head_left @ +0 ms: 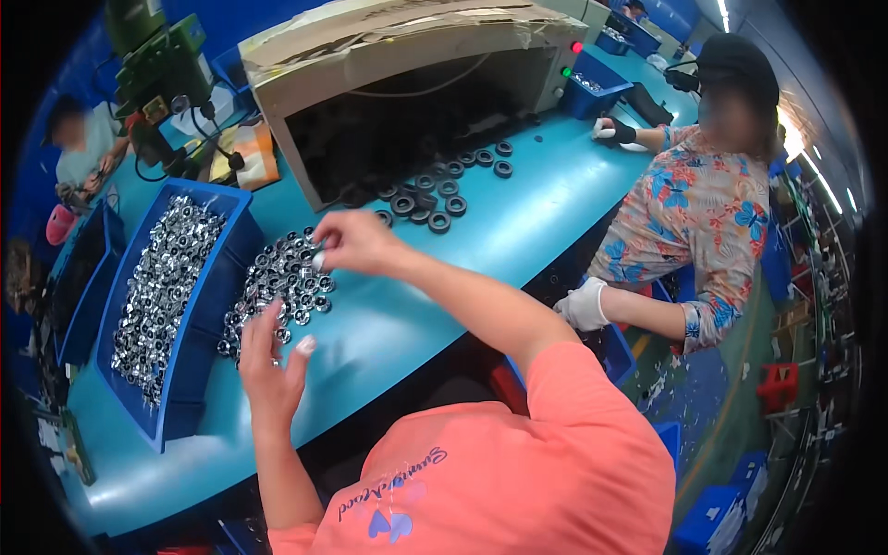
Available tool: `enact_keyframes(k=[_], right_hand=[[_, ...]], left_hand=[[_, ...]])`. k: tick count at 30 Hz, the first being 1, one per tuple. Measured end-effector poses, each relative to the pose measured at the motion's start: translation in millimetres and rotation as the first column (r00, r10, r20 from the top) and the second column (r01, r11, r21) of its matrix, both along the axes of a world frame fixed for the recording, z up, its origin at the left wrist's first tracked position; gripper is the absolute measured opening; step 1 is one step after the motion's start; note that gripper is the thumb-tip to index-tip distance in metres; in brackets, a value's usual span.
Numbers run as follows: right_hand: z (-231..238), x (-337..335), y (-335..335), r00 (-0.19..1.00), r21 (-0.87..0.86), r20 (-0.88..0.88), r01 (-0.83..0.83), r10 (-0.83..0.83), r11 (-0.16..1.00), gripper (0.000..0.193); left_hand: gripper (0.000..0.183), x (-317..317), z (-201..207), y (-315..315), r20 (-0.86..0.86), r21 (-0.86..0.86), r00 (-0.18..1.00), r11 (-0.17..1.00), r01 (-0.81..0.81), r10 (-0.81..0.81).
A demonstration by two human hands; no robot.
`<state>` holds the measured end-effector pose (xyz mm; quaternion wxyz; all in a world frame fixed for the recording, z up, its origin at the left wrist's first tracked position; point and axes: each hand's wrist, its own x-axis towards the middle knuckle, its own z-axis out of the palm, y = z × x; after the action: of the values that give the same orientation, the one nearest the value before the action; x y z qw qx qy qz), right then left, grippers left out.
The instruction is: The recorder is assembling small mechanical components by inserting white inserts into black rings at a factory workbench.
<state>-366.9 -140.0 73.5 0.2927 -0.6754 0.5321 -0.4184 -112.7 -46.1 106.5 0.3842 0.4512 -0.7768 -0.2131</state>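
A loose pile of small shiny metal parts, round with dark centres, lies on the turquoise table. My right hand is over the far edge of this pile, its thumb and fingertips drawn together. Whatever is between them is too small to make out. At the near side of the pile, my left hand is raised with thumb and fingers apart, holding nothing I can see. White coverings show on some fingertips of both hands. Several black rings lie scattered beyond my right hand.
A blue bin full of similar metal parts stands left of the pile. Behind the rings is a box-like machine with a dark opening. A co-worker in a flowered shirt is at the right; green equipment stands far left.
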Motion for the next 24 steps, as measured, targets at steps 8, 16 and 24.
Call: enact_keyframes(k=[8,16,24], right_hand=[[-2.8,45.3,-0.5,0.893,0.290,0.396,-0.343,0.214,0.894,0.030],[-33.8,28.9,-47.6,0.977,-0.177,-0.200,0.043,-0.078,0.983,0.025],[-81.9,29.8,-56.8,0.924,-0.310,-0.321,0.104,-0.207,0.945,0.026]], left_hand=[[0.048,-28.1,-29.9,-49.0,-0.073,-0.019,0.995,0.997,0.072,-0.073],[0.036,6.5,-86.4,-73.3,-0.530,0.204,0.847,0.975,0.088,0.035],[0.051,6.5,-81.2,-68.8,-0.561,0.293,0.820,0.953,0.074,0.109]])
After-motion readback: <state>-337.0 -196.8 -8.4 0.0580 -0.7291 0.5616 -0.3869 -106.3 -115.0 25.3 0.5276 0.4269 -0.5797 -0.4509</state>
